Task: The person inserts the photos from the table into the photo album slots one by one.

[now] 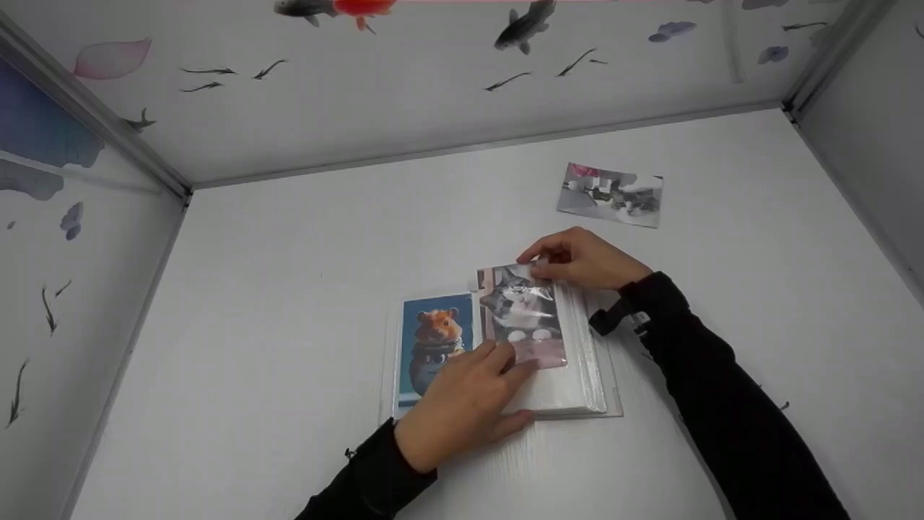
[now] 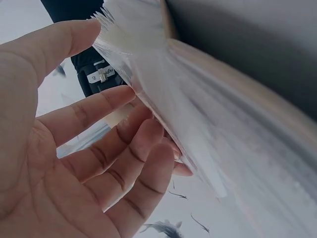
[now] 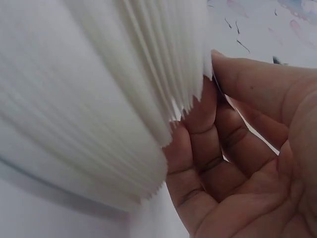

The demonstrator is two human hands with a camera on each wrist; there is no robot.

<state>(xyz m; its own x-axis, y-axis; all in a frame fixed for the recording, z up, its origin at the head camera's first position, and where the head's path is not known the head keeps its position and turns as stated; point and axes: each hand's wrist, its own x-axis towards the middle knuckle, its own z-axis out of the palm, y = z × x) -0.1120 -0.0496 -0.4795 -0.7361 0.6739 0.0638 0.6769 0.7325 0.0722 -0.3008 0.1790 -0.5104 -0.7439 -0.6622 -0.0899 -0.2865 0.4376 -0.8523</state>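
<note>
A photo album (image 1: 559,396) lies open on the white table. A hamster picture (image 1: 437,332) in a clear sleeve fills its left page. Over the right page is a cat photo (image 1: 523,314), glossy and set above the page's lower edge. At the photo's top edge, my right hand (image 1: 592,258) pinches it between thumb and fingers. My left hand (image 1: 465,397) reaches across the lower part of the album, fingertips touching the photo's lower left area, thumb near the bottom edge. The right wrist view shows the right thumb (image 3: 247,82) against the stack of page edges (image 3: 163,64).
Another photo (image 1: 610,195), greyish with a pink patch, lies flat beyond the right hand. White panels (image 1: 433,94) printed with fish and petals stand around the table at the back and sides.
</note>
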